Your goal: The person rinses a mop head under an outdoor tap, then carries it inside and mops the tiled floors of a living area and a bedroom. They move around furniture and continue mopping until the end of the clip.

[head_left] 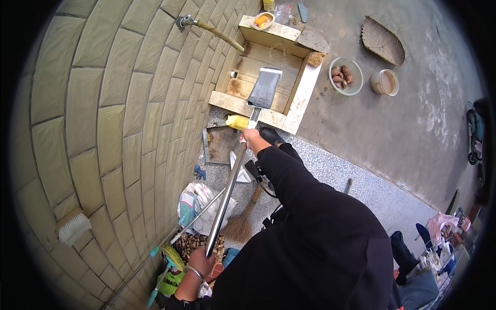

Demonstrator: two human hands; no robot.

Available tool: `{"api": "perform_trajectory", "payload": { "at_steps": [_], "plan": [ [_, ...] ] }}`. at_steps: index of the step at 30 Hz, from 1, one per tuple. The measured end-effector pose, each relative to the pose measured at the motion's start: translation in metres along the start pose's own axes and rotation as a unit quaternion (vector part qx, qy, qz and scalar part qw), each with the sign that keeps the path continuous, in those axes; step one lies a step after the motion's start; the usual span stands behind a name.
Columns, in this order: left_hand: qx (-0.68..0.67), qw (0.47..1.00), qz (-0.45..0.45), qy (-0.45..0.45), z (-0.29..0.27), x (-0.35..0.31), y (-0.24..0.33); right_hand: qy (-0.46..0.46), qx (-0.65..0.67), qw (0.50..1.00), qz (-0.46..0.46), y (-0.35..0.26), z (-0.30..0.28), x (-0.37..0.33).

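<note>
My left hand (201, 262), with a bangle at its wrist, is closed round the lower end of a flat mop's silver pole. Further up, my right hand (251, 138) is wrapped round the same pole near its white section. The flat mop (264, 89) has a grey rectangular head, which hangs over a tiled basin (299, 103); whether it touches the basin cannot be told. A tap (185, 21) with a bamboo tube (219, 35) juts from the wall above the basin. Beside the pole lies a yellow bottle (237, 122).
The tiled wall (124, 134) runs close along the left. A straw broom (240, 225), a dustpan (219, 144) and a white sack (201, 206) lie near my feet. Right of the basin stand a bowl of brown tubers (346, 76), a bucket (384, 82) and a woven basket (383, 41).
</note>
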State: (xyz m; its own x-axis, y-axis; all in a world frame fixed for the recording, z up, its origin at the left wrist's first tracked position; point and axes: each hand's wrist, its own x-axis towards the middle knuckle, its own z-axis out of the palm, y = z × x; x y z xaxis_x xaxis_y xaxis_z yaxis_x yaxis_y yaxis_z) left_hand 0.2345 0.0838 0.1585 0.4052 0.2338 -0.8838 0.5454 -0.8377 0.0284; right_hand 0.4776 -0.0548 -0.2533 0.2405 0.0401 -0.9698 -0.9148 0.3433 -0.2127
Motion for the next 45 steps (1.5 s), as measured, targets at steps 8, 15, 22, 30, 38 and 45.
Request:
{"api": "perform_trajectory", "payload": {
  "at_steps": [8,15,22,30,38,45],
  "plan": [
    [-0.007,0.988,0.134,0.074,0.055,0.22,0.041,-0.007,0.076,0.996,0.037,0.066,0.013,-0.08],
    [0.01,0.986,0.143,0.087,0.039,0.233,0.066,-0.018,0.094,0.994,0.054,0.05,0.018,-0.091],
    [0.007,0.999,0.037,0.011,-0.02,0.034,0.023,-0.007,0.043,0.999,-0.001,-0.029,-0.003,0.016],
    [0.015,1.0,0.0,-0.006,0.007,0.023,0.014,0.007,0.036,0.999,0.005,-0.017,-0.006,-0.012],
    [-0.019,0.998,0.061,0.014,0.041,0.172,0.053,-0.035,0.079,0.994,0.066,0.086,0.014,-0.139],
    [0.012,0.999,0.04,0.023,0.013,0.115,0.049,-0.045,0.096,0.994,0.033,0.047,0.019,-0.111]
  ]
}}
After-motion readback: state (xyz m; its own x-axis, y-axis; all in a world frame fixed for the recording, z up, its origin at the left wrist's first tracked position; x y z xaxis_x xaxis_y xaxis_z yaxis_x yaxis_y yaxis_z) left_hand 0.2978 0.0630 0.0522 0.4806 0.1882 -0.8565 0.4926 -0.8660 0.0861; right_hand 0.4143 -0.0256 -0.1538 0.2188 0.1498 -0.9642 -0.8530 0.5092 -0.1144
